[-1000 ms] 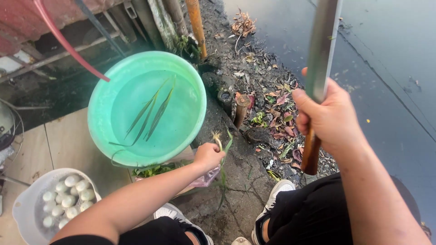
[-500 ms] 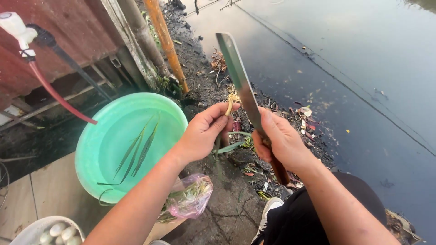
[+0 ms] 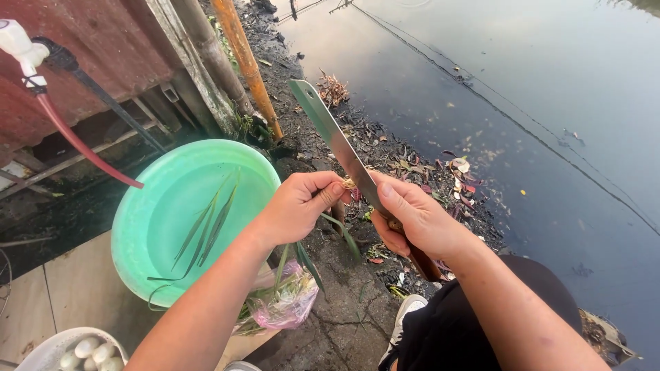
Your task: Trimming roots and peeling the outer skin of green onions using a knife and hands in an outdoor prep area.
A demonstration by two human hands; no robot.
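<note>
My right hand grips a long cleaver by its wooden handle, blade pointing up and away. My left hand pinches a green stalk with pale roots at its top, pressed against the blade's edge beside my right thumb. The stalk's leaves hang down below my left hand. A turquoise basin of water with several long green leaves floating in it sits to the left of my hands.
A pink plastic bag with greens lies under my left forearm. A white bowl of eggs is at bottom left. A red hose hangs over the basin. Dark water and a littered muddy bank lie ahead; an orange pole stands behind.
My left hand rose from the ground with the stalk and met the cleaver. My right hand lowered the cleaver and tilted its blade left; the view shifted right.
</note>
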